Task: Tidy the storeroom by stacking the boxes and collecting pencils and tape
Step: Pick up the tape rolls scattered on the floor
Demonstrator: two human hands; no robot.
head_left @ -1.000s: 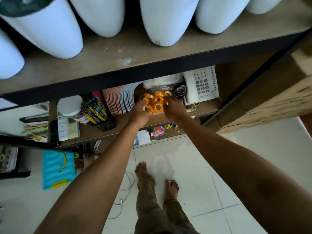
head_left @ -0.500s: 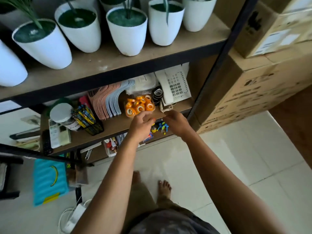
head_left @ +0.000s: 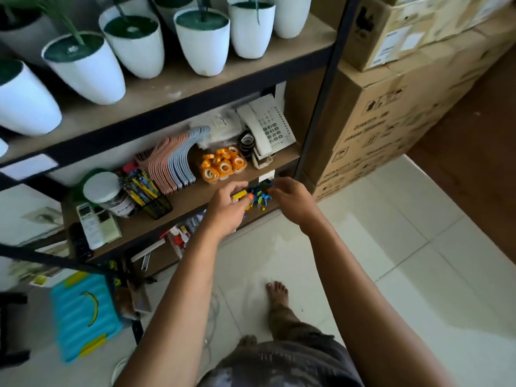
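Both my hands reach toward the lower shelf (head_left: 259, 216), just below the middle shelf's front edge. My left hand (head_left: 227, 208) has its fingers curled, with a small yellow thing (head_left: 239, 195) showing at the fingertips; whether I am pinching it or only touching it I cannot tell. My right hand (head_left: 293, 201) is just to the right, fingers loosely spread and relaxed, holding nothing that I can see. Between the two hands lies a heap of small bright blue and green pieces (head_left: 261, 195); they are too blurred for me to name.

On the middle shelf (head_left: 195, 196), just beyond my hands, the orange tape rolls (head_left: 223, 164) sit bunched together in a clear tray. Dark tape rolls (head_left: 246, 143) stand just to their right, touching the white telephone (head_left: 269, 129). To the left of the orange rolls is a row of pink and blue hangers (head_left: 173, 160). Further left, a black mesh cup (head_left: 157, 205) holds the pencils (head_left: 139, 187), packed tightly and leaning. Beside it stands a jar with a white lid (head_left: 102, 188), and a remote control (head_left: 89, 223) lies near the left end.

The top shelf carries white plant pots (head_left: 86, 68) with dark green filling. On the right, outside the rack, the cardboard boxes (head_left: 391, 107) are stacked, a smaller one on top of the larger ones. A blue cushion (head_left: 83, 311) lies on the floor at the left.
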